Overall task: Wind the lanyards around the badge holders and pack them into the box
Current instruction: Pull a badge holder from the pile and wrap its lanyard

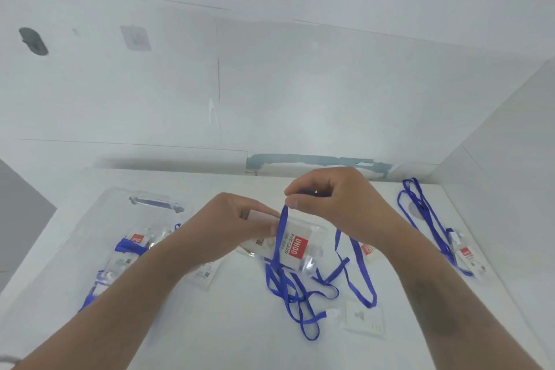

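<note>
Badge holder, the clear soft plastic sleeve with the red-and-white printed card inside, is what I am working on: it is lifted above the white tabletop, to the right of the clear plastic box. My left hand grips the holder's far-left edge with fingers curled round it. My right hand, just above the holder, pinches the blue ribbon lanyard between thumb and forefinger, the other fingers curled loosely. From the pinch the ribbon runs down across the face of the card; how many turns already sit on it I cannot tell

Below the holder the rest of the lanyard lies in a loose tangle on the tabletop. I judge that to be the main hazard: pulling slack through could tighten a crossing into a knot, or drag the small clear packet lying near the tangle. A second blue lanyard loops just to the right of the holder, close enough that I might catch it into the wrap. The sleeve looks slick, so a slack turn may slide off its edge; too much tension may buckle it. A third badge with its lanyard lies well to the right, and wound badges already sit in the box
</note>
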Available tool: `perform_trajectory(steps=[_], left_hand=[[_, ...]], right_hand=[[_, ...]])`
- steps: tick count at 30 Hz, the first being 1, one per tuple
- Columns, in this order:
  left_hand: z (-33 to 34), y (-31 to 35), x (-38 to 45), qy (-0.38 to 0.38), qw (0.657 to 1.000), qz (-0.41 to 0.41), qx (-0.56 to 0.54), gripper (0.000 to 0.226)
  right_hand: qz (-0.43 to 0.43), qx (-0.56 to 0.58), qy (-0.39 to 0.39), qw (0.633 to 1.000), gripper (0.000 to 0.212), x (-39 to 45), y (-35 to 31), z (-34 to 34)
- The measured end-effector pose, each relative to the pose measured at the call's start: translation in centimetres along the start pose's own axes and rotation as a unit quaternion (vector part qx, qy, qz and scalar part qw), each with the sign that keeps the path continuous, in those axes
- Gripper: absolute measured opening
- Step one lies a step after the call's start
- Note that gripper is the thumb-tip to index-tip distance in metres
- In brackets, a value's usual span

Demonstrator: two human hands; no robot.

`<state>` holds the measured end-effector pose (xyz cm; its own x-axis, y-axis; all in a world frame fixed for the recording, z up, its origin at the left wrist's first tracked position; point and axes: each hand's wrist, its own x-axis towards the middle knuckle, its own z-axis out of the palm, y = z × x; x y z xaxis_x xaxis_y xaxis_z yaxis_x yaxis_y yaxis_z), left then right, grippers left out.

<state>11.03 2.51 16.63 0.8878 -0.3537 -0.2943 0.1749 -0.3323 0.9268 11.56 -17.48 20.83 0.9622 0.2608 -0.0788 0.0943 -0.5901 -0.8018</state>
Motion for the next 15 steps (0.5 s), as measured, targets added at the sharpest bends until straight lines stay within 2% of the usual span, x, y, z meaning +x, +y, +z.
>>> perform_trajectory(steps=[2, 5, 9, 12, 15], left_hand=[[0.0, 0.1, -0.3, -0.03, 0.999, -0.01, -0.028, 0.005], [-0.2, -0.4, -0.5, -0.061, 0.995, -0.024, -0.077, 0.026], [-0.3, -0.8, -0.4, -0.009, 0.987, -0.036, -0.157, 0.027], [-0.1, -0.7, 0.0, 0.061, 0.979, -0.05, -0.189, 0.01], [-0.1, -1.0, 0.7, 0.131, 0.977, -0.058, -0.156, 0.012]], right_hand=[[0.029, 0.079, 0.01, 0.996, 0.005, 0.2, 1.2, 0.4], [0.066, 0.177, 0.01, 0.982, 0.006, 0.0, 2.7, 2.1], [0.117, 0.289, 0.02, 0.95, 0.012, -0.9, 4.1, 5.3], [0.161, 0.183, 0.072, 0.967, 0.033, -1.5, 4.7, 7.6], [0.135, 0.118, 0.05, 0.982, 0.03, -2.7, 4.0, 9.3]])
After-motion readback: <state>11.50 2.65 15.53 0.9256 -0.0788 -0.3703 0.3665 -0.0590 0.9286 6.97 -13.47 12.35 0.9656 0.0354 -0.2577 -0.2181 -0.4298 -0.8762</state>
